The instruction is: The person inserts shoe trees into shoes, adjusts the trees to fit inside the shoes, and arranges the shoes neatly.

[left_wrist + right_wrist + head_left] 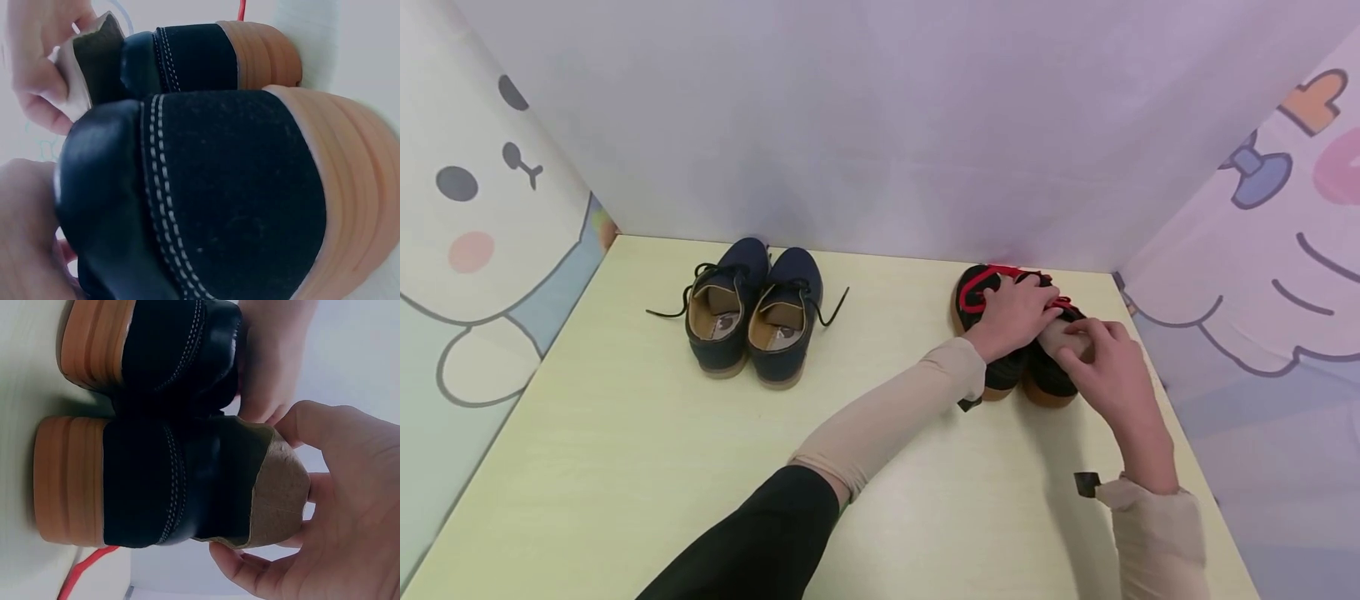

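Observation:
In the head view, a pair of black shoes with red laces stands at the right of the table: a left shoe [1000,377] and a right shoe [1051,377], heels toward me. A brown moulded paper insert [281,497] sticks out of the right shoe's opening. My right hand [1112,367] pinches this insert between thumb and fingers. My left hand [1011,315] rests over the shoes' upper part, near the red laces [973,292], its fingers reaching toward the right shoe; their tips are partly hidden. Both heels with tan soles [350,169] appear in the left wrist view.
A pair of navy shoes [718,329] with loose dark laces [835,308] stands at the left of the pale yellow table [700,467]. A white cloth wall [865,125] rises behind the table, with cartoon-printed cloth [467,208] at the sides.

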`<act>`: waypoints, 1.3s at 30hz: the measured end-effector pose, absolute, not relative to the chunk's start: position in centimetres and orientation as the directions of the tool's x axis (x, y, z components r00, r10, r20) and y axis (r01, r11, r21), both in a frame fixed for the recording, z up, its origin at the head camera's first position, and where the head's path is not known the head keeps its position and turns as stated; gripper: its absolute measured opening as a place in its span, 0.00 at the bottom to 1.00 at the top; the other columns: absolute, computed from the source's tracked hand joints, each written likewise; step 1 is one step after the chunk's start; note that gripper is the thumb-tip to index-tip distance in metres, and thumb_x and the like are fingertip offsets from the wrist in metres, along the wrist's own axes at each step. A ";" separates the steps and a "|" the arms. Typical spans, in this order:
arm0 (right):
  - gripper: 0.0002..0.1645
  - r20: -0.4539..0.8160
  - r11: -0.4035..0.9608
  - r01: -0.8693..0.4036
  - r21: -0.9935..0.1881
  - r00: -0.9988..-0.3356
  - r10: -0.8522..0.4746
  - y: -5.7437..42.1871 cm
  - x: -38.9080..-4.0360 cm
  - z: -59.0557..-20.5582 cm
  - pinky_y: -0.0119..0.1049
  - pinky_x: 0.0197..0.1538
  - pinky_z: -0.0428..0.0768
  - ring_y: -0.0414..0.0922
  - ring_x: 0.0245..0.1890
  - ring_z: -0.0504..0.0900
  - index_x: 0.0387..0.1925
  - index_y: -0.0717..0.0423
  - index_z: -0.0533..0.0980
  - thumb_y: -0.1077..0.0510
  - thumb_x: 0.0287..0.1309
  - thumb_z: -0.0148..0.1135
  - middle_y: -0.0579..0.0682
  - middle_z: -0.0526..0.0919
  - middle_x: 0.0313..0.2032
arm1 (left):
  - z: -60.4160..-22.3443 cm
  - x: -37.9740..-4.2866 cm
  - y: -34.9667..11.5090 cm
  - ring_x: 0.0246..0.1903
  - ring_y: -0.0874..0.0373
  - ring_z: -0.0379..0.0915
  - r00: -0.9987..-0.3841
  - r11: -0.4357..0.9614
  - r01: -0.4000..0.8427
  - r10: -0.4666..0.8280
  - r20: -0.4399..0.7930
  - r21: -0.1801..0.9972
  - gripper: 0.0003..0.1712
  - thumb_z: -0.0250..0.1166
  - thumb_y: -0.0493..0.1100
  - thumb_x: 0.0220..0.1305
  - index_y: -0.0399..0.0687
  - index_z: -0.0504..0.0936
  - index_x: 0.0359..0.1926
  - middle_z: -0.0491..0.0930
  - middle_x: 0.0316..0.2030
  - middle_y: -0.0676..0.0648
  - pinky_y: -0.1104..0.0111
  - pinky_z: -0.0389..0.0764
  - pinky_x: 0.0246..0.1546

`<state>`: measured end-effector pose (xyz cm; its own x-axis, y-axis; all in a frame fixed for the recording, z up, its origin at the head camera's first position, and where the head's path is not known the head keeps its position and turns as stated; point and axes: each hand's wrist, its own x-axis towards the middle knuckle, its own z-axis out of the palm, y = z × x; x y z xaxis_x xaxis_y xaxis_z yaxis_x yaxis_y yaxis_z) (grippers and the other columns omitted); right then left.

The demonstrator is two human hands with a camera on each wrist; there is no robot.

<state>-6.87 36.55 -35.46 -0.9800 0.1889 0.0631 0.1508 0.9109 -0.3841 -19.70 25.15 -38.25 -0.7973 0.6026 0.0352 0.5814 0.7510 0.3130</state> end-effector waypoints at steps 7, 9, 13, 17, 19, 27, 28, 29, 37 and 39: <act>0.25 0.042 0.910 0.174 -0.378 -0.978 0.204 36.5 -7.6 -35.9 0.65 0.49 0.73 0.74 0.56 0.69 0.61 0.61 0.74 0.51 0.68 0.52 0.76 0.68 0.64 | -38.3 -19.7 25.2 0.61 0.47 0.74 -0.800 0.758 0.580 0.599 0.032 0.298 0.20 0.50 0.66 0.79 0.79 0.76 0.65 0.76 0.64 0.60 0.49 0.79 0.58; 0.25 0.037 0.911 0.172 -0.374 -0.979 0.201 36.6 -7.8 -36.1 0.66 0.50 0.73 0.75 0.57 0.68 0.61 0.61 0.73 0.51 0.68 0.52 0.76 0.68 0.64 | -38.4 -19.7 25.3 0.60 0.47 0.74 -0.800 0.758 0.580 0.599 0.032 0.299 0.20 0.50 0.66 0.79 0.79 0.76 0.64 0.76 0.63 0.60 0.48 0.79 0.58; 0.25 0.028 0.913 0.172 -0.369 -0.980 0.196 36.7 -8.0 -36.2 0.67 0.49 0.73 0.77 0.58 0.68 0.61 0.62 0.73 0.51 0.69 0.53 0.77 0.67 0.64 | -38.5 -19.6 25.3 0.60 0.47 0.75 -0.796 0.752 0.584 0.604 0.036 0.307 0.18 0.50 0.65 0.79 0.78 0.77 0.63 0.76 0.62 0.60 0.47 0.79 0.58; 0.26 0.026 0.912 0.170 -0.373 -0.981 0.193 36.8 -8.1 -36.3 0.68 0.49 0.73 0.78 0.58 0.68 0.62 0.62 0.72 0.51 0.70 0.53 0.77 0.66 0.64 | -38.5 -19.6 25.3 0.60 0.46 0.74 -0.795 0.748 0.584 0.605 0.038 0.315 0.18 0.50 0.65 0.79 0.78 0.78 0.61 0.77 0.60 0.60 0.47 0.78 0.58; 0.27 0.024 0.907 0.174 -0.384 -0.980 0.198 36.7 -8.1 -36.3 0.68 0.50 0.73 0.78 0.58 0.67 0.63 0.63 0.71 0.51 0.70 0.53 0.78 0.65 0.65 | -38.5 -19.6 25.2 0.59 0.46 0.74 -0.796 0.749 0.583 0.604 0.038 0.315 0.17 0.51 0.65 0.79 0.77 0.78 0.59 0.77 0.59 0.60 0.47 0.78 0.58; 0.38 0.038 0.878 0.222 -0.425 -0.964 0.262 36.7 -8.6 -36.9 0.71 0.57 0.72 0.76 0.60 0.67 0.72 0.66 0.63 0.50 0.69 0.59 0.80 0.60 0.68 | -38.4 -19.5 25.0 0.59 0.47 0.74 -0.791 0.740 0.588 0.611 0.040 0.327 0.16 0.50 0.65 0.79 0.75 0.78 0.59 0.77 0.56 0.60 0.47 0.78 0.59; 0.40 0.036 0.875 0.231 -0.426 -0.962 0.271 36.7 -8.6 -37.0 0.72 0.58 0.72 0.76 0.61 0.67 0.73 0.66 0.61 0.50 0.69 0.60 0.80 0.60 0.68 | -38.4 -19.5 24.9 0.59 0.47 0.74 -0.787 0.735 0.592 0.616 0.040 0.332 0.16 0.51 0.65 0.79 0.75 0.78 0.58 0.77 0.56 0.60 0.47 0.78 0.60; 0.41 0.036 0.873 0.239 -0.425 -0.959 0.280 36.7 -8.7 -37.2 0.72 0.59 0.71 0.76 0.61 0.66 0.73 0.67 0.61 0.49 0.69 0.61 0.80 0.60 0.68 | -38.4 -19.5 24.9 0.58 0.48 0.74 -0.782 0.729 0.597 0.621 0.041 0.335 0.16 0.51 0.64 0.79 0.74 0.78 0.57 0.77 0.55 0.60 0.47 0.78 0.60; 0.46 0.063 0.835 0.192 -0.516 -0.963 0.261 37.6 -8.5 -37.9 0.73 0.67 0.64 0.75 0.70 0.58 0.77 0.67 0.55 0.43 0.73 0.60 0.77 0.57 0.71 | -38.2 -20.1 24.2 0.56 0.49 0.73 -0.748 0.693 0.619 0.664 0.009 0.368 0.12 0.52 0.62 0.80 0.66 0.75 0.50 0.74 0.53 0.58 0.45 0.76 0.63; 0.47 0.082 0.818 0.160 -0.552 -0.966 0.244 38.0 -8.1 -38.1 0.74 0.68 0.62 0.74 0.72 0.55 0.78 0.67 0.53 0.43 0.74 0.59 0.77 0.56 0.72 | -38.1 -20.3 24.1 0.55 0.52 0.73 -0.731 0.675 0.625 0.682 -0.009 0.391 0.12 0.51 0.61 0.80 0.67 0.75 0.52 0.74 0.53 0.58 0.44 0.74 0.65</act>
<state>-8.12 38.02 -38.14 -0.9662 0.2444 0.0822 0.1600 0.8182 -0.5523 -20.27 24.11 -38.13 -0.7310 0.6823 -0.0092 0.6255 0.6755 0.3906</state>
